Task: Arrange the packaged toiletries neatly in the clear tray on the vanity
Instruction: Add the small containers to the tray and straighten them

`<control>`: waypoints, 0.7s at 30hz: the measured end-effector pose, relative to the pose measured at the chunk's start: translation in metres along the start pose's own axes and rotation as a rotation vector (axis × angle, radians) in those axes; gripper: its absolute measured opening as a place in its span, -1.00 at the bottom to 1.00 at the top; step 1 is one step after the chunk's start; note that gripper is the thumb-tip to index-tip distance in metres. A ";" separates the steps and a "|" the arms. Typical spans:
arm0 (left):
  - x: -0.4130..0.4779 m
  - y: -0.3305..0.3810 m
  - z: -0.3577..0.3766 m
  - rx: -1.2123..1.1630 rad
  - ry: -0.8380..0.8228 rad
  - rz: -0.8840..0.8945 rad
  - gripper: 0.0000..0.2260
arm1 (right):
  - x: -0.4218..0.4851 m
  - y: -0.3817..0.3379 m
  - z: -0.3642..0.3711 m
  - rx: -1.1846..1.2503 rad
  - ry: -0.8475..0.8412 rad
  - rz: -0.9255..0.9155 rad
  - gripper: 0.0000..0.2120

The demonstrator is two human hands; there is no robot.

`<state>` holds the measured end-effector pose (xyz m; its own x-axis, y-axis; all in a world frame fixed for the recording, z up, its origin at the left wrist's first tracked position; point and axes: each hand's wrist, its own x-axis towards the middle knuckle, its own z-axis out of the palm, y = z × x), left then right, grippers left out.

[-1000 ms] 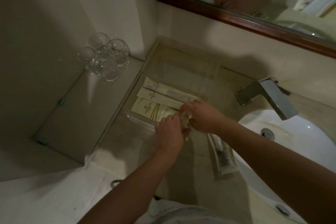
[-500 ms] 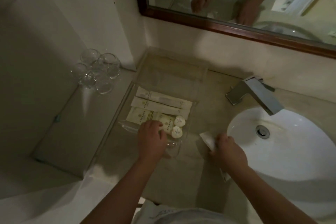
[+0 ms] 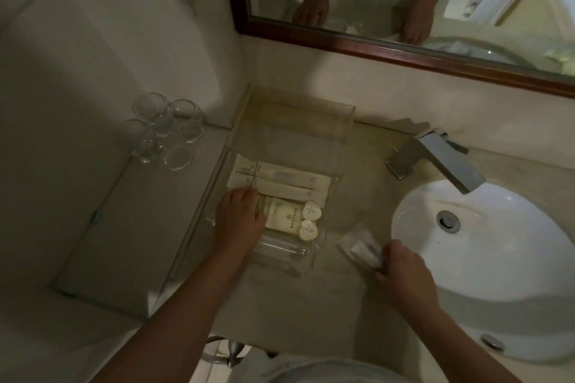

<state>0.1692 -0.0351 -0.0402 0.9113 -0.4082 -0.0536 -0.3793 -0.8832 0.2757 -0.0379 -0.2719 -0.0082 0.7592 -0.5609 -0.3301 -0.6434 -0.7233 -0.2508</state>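
The clear tray (image 3: 342,115) stands on the beige vanity between a glass shelf and the sink. Two long cream packets (image 3: 286,179) lie side by side in its middle. Nearer me lies a wider cream packet (image 3: 284,216), with two small round soaps (image 3: 311,221) at its right end. My left hand (image 3: 241,218) rests flat on the left end of the wider packet, fingers spread over it. My right hand (image 3: 404,270) is on the counter to the right of the tray, pinching the end of a clear-wrapped packet (image 3: 357,242) that points up-left.
Several drinking glasses (image 3: 163,129) stand upside down at the far end of the glass shelf (image 3: 118,242) on the left. A chrome faucet (image 3: 435,158) and white basin (image 3: 497,258) lie to the right. A wood-framed mirror (image 3: 389,51) hangs behind.
My hands have parted: the left moved onto the left end of the wider packet, and the right went out to the counter and took hold of the clear-wrapped packet. The two soaps now lie uncovered in the tray.
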 end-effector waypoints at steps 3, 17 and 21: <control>0.000 0.000 -0.002 -0.027 -0.008 0.000 -0.57 | 0.001 -0.004 -0.005 0.104 0.021 0.023 -0.75; -0.035 -0.025 -0.013 -0.402 0.208 -0.164 -0.74 | 0.004 -0.057 -0.037 0.456 0.069 -0.039 -0.82; -0.041 -0.027 -0.018 -0.484 0.285 -0.215 -0.73 | 0.019 -0.113 -0.029 0.385 -0.051 -0.296 -0.76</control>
<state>0.1450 0.0096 -0.0283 0.9919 -0.0948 0.0846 -0.1269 -0.7065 0.6962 0.0521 -0.2125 0.0406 0.9153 -0.3264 -0.2358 -0.3977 -0.6417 -0.6558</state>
